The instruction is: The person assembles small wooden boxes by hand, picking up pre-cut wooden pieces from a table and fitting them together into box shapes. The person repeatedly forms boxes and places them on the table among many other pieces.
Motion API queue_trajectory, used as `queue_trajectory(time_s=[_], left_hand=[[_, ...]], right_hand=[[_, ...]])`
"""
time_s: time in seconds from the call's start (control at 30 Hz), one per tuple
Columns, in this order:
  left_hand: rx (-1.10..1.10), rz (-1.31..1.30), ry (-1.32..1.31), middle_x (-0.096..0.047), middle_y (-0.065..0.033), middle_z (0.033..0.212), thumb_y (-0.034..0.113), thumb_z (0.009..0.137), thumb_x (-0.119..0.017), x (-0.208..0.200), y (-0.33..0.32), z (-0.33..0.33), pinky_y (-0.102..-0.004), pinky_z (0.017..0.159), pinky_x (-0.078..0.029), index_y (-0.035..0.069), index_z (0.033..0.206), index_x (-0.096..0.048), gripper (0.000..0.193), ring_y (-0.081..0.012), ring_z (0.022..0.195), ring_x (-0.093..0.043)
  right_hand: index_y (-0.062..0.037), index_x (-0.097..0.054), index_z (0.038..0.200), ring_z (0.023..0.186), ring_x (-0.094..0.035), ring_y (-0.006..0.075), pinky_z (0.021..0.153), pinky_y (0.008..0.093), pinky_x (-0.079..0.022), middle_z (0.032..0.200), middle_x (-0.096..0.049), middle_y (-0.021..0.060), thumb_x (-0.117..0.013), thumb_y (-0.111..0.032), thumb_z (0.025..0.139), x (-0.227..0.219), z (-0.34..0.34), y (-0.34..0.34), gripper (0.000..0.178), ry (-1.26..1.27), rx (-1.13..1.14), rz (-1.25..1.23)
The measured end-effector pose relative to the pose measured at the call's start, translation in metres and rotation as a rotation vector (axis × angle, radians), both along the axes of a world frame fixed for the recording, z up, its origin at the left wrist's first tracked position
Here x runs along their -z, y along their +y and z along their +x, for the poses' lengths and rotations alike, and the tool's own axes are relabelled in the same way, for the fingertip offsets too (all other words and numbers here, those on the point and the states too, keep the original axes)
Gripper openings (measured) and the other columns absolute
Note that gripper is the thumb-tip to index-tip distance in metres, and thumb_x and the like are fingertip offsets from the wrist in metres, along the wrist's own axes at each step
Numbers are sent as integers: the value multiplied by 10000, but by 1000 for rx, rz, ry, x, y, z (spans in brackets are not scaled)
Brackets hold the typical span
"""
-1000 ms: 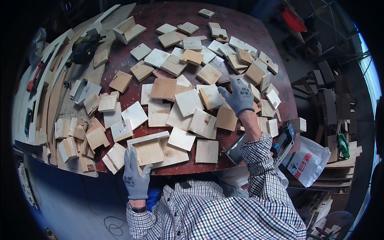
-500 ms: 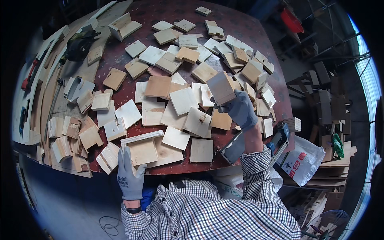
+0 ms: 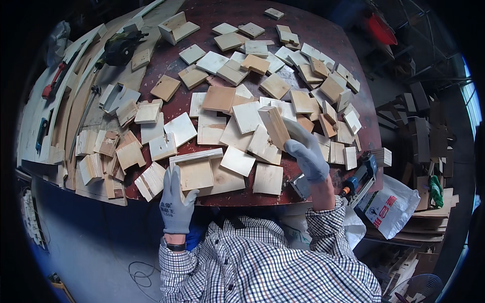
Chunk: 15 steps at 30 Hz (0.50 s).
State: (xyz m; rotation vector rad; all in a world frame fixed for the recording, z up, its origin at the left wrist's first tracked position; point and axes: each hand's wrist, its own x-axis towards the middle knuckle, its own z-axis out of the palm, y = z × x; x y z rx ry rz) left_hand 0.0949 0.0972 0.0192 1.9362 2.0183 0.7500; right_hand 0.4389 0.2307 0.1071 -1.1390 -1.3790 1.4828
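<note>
Both my hands wear grey gloves. My left hand [image 3: 177,203] steadies a joined wooden piece [image 3: 196,174] at the table's near edge, with its fingers along the left side and the thumb by the front. That piece has a flat board with a thin upright strip along its far side. Raised over the scattered boards, my right hand [image 3: 307,154] grips a small wooden board [image 3: 276,128] tilted on edge, its layered side showing. A square pale board [image 3: 268,179] lies on the table between my hands.
Many loose square boards cover the dark red table [image 3: 166,63]. Stacked wood offcuts [image 3: 91,169] lie at the left, near a dark power tool [image 3: 121,48]. On the right, a blue nail gun [image 3: 361,177] rests at the edge beside a white sack [image 3: 389,206].
My right hand has turned its board from face-on to edge-on and shifted slightly toward me. The left hand stays on the joined piece. The whole view has shifted a little.
</note>
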Motion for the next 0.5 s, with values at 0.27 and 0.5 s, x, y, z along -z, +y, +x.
queue_trajectory(time_s=[0.27,0.5], left_hand=[[0,-2,-15,-483,-235,1549,390,913,-767,2,1,1,-463,1111,-505,70,1598,-393,843,-421,1419,-500],[-9,-57,-28,-443,-213,1589,216,815,-823,-4,-3,2,-451,1126,-511,91,1613,-364,929,-410,1424,-502]], right_hand=[[-155,-597,1408,1257,-579,354,1075,474,-484,1431,-578,130,-900,-214,697,25,-81,-49,775,-789,-358,814],[-129,-552,1417,1232,-610,366,979,478,-528,1466,-545,177,-876,-265,749,64,-120,-59,755,-830,-213,980]])
